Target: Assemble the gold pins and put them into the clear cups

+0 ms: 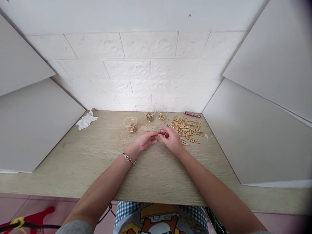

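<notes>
My left hand [147, 139] and my right hand [171, 139] meet above the middle of the table, fingertips pinched together. Between the right fingertips shows a small gold-coloured metal piece [160, 132]; its exact kind is too small to make out. The left thumb and forefinger close on its near side, and what they grip is partly hidden. Just right of the right hand spreads a loose heap of thin gold-coloured metal pins [186, 127]. Beyond the hands stand clear plastic cups holding small gold parts: a left cup [130, 123], a middle cup [149, 115] and a right cup [162, 115].
A crumpled white tissue [86, 120] lies at the table's back left. Near the wall on the right rests a red tube-like marker [192, 114]. Grey panels [39, 123] flank both sides, and a white brick-patterned wall [136, 70] closes the back.
</notes>
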Tool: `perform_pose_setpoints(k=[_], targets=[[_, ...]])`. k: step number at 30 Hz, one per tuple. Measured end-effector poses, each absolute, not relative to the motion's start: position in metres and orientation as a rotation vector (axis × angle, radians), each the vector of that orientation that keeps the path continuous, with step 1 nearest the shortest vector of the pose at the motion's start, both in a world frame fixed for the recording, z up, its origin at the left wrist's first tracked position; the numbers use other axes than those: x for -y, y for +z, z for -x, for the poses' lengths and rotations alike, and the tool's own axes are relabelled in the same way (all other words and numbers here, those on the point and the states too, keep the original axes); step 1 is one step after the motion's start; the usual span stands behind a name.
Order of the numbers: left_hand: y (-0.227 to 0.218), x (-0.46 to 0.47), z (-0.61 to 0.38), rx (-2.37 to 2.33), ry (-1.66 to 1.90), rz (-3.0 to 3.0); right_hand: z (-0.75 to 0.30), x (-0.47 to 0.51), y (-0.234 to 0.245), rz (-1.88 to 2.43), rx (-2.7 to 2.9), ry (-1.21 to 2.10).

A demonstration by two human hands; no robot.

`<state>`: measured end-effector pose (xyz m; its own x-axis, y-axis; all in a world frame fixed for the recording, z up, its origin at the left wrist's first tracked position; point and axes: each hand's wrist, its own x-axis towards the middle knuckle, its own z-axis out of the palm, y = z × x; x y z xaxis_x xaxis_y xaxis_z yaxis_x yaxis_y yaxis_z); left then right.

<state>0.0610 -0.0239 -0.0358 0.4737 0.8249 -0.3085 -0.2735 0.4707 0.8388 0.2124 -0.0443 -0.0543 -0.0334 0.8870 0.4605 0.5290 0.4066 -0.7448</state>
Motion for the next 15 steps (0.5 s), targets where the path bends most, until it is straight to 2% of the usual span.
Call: perform_pose_setpoints(k=[15], targets=[[-0.0359, 0.0209, -0.0587, -0.804, 0.716, -0.897, -0.2124, 0.0440, -0.0540, 1.250, 1.731, 0.506]])
